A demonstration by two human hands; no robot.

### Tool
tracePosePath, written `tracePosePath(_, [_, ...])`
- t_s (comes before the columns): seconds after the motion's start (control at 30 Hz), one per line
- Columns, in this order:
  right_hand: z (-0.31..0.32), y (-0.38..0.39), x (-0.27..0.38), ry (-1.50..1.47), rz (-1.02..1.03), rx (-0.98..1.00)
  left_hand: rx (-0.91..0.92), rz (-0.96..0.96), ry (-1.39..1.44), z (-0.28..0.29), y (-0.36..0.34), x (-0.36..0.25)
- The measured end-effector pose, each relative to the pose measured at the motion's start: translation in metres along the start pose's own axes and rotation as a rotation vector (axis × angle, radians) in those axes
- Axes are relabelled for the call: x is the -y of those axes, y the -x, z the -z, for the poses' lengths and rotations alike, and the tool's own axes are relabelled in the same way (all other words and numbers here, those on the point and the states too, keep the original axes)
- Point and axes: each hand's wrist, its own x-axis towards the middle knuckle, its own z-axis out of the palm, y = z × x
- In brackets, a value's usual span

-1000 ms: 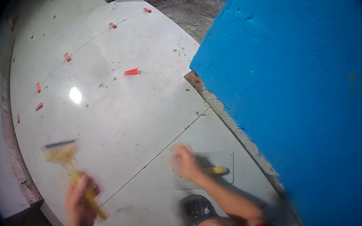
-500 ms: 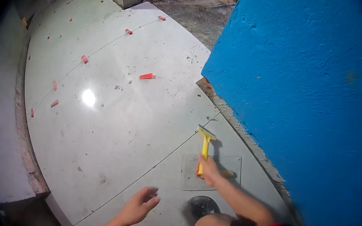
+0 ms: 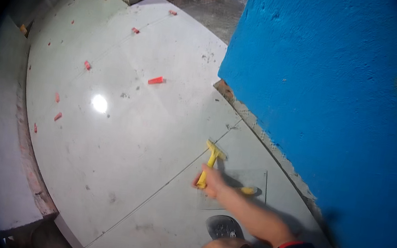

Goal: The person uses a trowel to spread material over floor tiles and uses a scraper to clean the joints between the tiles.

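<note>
My right hand (image 3: 209, 181) is wrapped round the handle of a yellow scraper (image 3: 213, 153). The scraper's wide head lies over the thin joint between pale floor tiles (image 3: 129, 165). Under my right wrist is a flat, see-through square sheet (image 3: 257, 179), partly covered by the forearm. A second yellow thing (image 3: 249, 190) with a dark end rests on that sheet; my arm is close in front of it, and its kind is unclear. My left hand is out of the picture.
Red tile-levelling wedges (image 3: 156, 80) lie scattered over the tiles, several along a farther joint. A blue wall (image 3: 330, 100) with a rough lower edge bounds the right side. On the left runs a low ledge (image 3: 2, 125). My shoe (image 3: 223, 226) is near the sheet.
My right hand has moved left with the scraper, whose head has shifted left along the joint and tilted. My left hand has gone out of view at the bottom.
</note>
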Motion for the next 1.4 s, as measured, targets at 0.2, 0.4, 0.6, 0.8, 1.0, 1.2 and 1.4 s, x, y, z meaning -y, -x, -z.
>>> tracePosePath(0.2, [0.042,-0.073,0.035,-0.068,0.095,0.005,-0.034,0.007,-0.054,-0.001,0.001,0.004])
tracePosePath(0.4, [0.039,-0.048,0.089,-0.206,0.172,-0.154,-0.126,-0.019,-0.125,-0.004,0.007,0.005])
tracePosePath(0.6, [0.050,0.041,0.014,0.151,0.071,-0.035,-0.121,0.146,-0.069,-0.012,0.005,0.005])
tracePosePath(0.8, [0.035,0.000,0.011,0.048,0.058,0.076,-0.085,0.263,-0.111,-0.022,0.003,0.024])
tracePosePath(1.0, [-0.006,-0.055,0.048,-0.325,-0.022,0.000,-0.132,0.207,-0.074,-0.020,-0.004,0.030])
tracePosePath(1.2, [-0.030,-0.056,0.082,-0.601,0.102,-0.069,-0.134,0.223,-0.072,-0.020,-0.003,0.046])
tracePosePath(1.4, [-0.023,-0.059,0.064,-0.568,0.052,-0.089,-0.180,0.249,-0.051,-0.018,-0.009,0.053])
